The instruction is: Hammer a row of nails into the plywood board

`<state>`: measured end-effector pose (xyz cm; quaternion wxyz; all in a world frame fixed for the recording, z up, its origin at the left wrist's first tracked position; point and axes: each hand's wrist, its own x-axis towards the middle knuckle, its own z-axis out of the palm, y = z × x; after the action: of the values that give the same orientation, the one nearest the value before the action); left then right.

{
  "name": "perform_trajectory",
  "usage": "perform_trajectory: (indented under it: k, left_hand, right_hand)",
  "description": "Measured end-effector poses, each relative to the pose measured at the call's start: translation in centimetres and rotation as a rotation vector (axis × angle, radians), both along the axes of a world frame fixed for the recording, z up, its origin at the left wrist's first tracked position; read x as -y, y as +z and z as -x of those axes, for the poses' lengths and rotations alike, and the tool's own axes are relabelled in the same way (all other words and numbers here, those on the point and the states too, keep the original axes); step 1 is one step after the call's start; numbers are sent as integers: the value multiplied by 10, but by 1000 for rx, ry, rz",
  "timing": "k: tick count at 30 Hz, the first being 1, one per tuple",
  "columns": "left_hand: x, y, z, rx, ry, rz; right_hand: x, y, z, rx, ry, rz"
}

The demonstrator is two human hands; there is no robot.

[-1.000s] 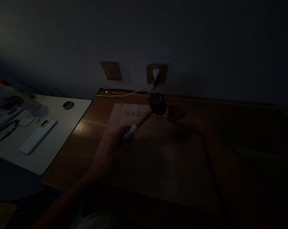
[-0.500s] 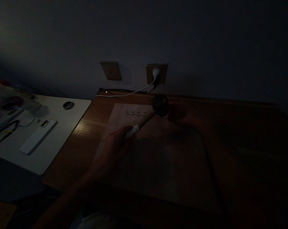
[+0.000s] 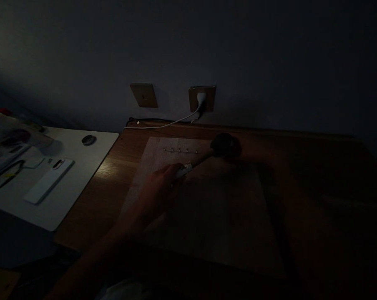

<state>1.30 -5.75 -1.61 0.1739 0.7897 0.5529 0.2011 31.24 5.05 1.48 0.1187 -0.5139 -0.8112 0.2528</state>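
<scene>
My left hand [image 3: 162, 179] is wrapped round the pale handle end of a mallet [image 3: 202, 158], which slants up to the right. Its dark, rounded head [image 3: 222, 145] hangs over the far part of a board [image 3: 188, 225]. Just beyond the head is my right hand [image 3: 246, 149], its fingers hidden behind the head and lost in the dark. Whether it holds anything cannot be made out. Several small shiny nails [image 3: 179, 150] stand in a row along the board's far edge, left of the mallet head.
The board lies on a wooden desk [image 3: 97, 196] against a wall with a plugged socket [image 3: 202, 98] and a second wall plate [image 3: 144, 95]. A white cable [image 3: 163, 125] trails along the back. On a white table [image 3: 69, 166] at left lie a phone [image 3: 49, 181] and a round dark object [image 3: 89, 140].
The mallet and both hands have shifted to the right along the board. One more nail now shows at the right end of the row, where the head covered the view.
</scene>
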Motion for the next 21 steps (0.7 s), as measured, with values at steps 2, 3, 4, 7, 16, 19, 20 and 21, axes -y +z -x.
perform_trajectory:
  k: [2,3,4,7,16,19,20,21]
  left_hand:
    - [0,-1,-2,-3,19,-17]
    - [0,-2,-2,1,21,-18]
    - [0,-2,-2,8,20,-17]
    - [1,-3,4,53,33,-6]
    - [7,-1,19,195,278,12]
    - [6,0,19,227,279,23]
    - [6,-1,20,229,275,22]
    - [5,-1,20,229,272,18]
  right_hand:
    - [0,0,1,1,-8,22]
    - [0,-1,1,1,-12,28]
    - [0,-2,0,-1,-11,30]
    - [-2,-6,-3,-6,-10,32]
    - [22,22,48,153,190,38]
    - [39,18,82,123,407,126]
    - [43,14,90,141,433,125]
    - [45,10,97,160,438,117]
